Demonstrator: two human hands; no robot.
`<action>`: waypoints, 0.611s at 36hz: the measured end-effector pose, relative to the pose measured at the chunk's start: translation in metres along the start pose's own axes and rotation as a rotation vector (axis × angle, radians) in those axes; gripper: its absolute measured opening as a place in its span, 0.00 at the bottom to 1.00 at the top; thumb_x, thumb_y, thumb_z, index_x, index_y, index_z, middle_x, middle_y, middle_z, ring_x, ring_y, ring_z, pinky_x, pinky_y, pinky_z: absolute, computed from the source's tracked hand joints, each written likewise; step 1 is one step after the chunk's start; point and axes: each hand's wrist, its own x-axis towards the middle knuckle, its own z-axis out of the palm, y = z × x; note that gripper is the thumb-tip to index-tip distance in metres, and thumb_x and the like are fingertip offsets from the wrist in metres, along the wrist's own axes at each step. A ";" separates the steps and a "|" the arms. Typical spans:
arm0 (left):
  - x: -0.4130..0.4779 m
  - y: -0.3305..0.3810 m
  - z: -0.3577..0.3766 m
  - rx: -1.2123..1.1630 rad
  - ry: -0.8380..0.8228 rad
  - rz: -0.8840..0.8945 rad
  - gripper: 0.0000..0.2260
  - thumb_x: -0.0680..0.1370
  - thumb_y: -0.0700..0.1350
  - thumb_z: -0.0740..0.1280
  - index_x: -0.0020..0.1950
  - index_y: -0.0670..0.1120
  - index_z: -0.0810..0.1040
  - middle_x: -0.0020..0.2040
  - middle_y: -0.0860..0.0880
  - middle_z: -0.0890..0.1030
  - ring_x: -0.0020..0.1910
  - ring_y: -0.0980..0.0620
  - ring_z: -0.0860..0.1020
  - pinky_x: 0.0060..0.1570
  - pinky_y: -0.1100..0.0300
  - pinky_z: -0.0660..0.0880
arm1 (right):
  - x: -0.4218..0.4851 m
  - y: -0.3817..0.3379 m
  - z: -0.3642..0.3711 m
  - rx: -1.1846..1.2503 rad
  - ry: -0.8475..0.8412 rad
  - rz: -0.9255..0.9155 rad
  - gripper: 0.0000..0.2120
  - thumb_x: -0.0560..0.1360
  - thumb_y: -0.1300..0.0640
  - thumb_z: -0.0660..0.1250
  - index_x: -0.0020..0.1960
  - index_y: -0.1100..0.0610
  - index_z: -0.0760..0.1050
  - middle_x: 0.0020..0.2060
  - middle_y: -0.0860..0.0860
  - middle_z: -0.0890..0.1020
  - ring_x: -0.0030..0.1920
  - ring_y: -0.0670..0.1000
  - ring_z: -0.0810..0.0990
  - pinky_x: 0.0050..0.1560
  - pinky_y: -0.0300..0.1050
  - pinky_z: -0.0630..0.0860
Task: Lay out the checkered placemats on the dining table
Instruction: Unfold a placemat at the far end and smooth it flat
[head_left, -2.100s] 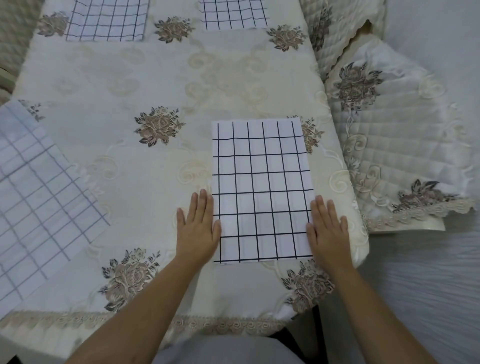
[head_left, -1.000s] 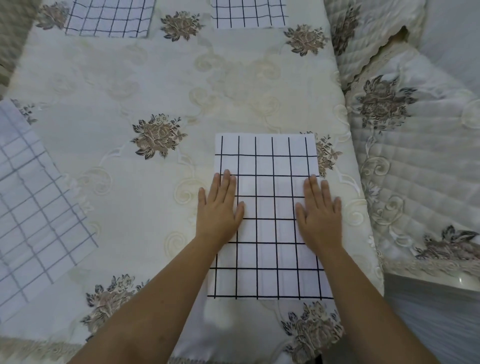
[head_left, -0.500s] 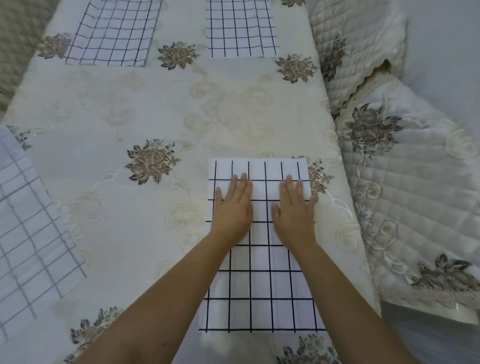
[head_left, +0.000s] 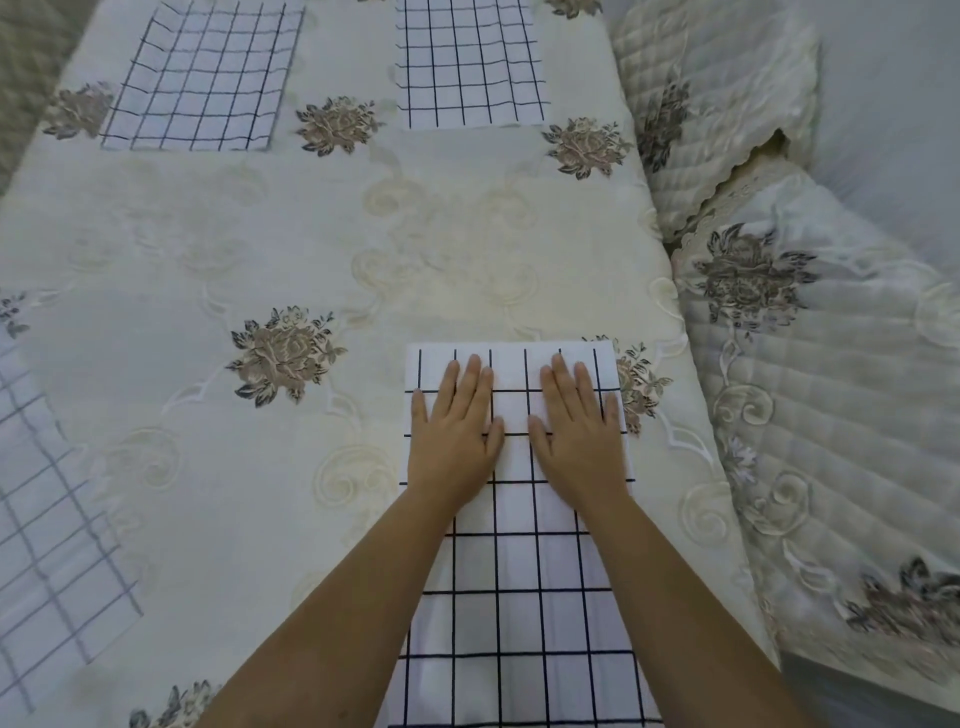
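Placemats are nearly all down: four show on the dining table (head_left: 311, 234), which wears a cream embroidered cloth. The near placemat (head_left: 519, 597) is the one in hand. It lies lengthwise away from the person, by the table's right edge and toward the near right corner. Its far right corner covers part of an embroidered flower (head_left: 641, 384), and its near end runs to the bottom of the view, so I can't tell whether it reaches the table's near edge. The left hand (head_left: 454, 441) & right hand (head_left: 576, 441) both lie palm-down on the far half of this mat, side by side w/ thumbs almost meeting. Fingers are straight and close together, pointing to the mat's far edge, and neither hand grips anything. The far-left placemat (head_left: 202, 78) sits nr the far left corner, the far-right placemat (head_left: 467, 67) nr the far right corner, and the left-edge placemat (head_left: 47, 519) lies at an angle along the left edge, partly out of view. Two quilted chair covers (head_left: 831, 415) stand just beside the right edge. Step, as I read it: pressing and smoothing the last mat flat, i.e. the finishing touch rather than placing. Next move prob. calls for sweeping the palms outward to the mat's sides to push out any ripple, w/ light even pressure so the mat doesn't slide on the cloth. Then check that its long side runs parallel to the right edge, lift both hands straight off, and maybe square up the angled left-edge mat.
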 end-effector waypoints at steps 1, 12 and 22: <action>0.001 -0.002 -0.001 0.010 -0.007 -0.011 0.32 0.74 0.58 0.34 0.77 0.50 0.43 0.75 0.56 0.38 0.74 0.56 0.37 0.72 0.44 0.41 | 0.001 0.005 0.000 0.000 0.006 0.011 0.28 0.76 0.47 0.50 0.73 0.58 0.63 0.73 0.53 0.65 0.73 0.56 0.62 0.68 0.62 0.60; 0.016 -0.042 -0.018 0.006 0.013 -0.116 0.31 0.74 0.56 0.36 0.77 0.50 0.44 0.77 0.55 0.42 0.76 0.54 0.41 0.72 0.44 0.42 | 0.009 0.048 -0.010 -0.005 0.044 0.111 0.28 0.76 0.48 0.48 0.72 0.60 0.64 0.72 0.55 0.65 0.72 0.58 0.64 0.67 0.64 0.61; 0.023 -0.008 -0.024 0.037 0.107 0.037 0.27 0.77 0.48 0.43 0.76 0.44 0.55 0.77 0.47 0.53 0.76 0.43 0.49 0.70 0.36 0.47 | 0.026 0.010 -0.021 0.005 0.017 0.107 0.30 0.76 0.48 0.46 0.71 0.64 0.64 0.71 0.63 0.64 0.72 0.64 0.62 0.66 0.68 0.59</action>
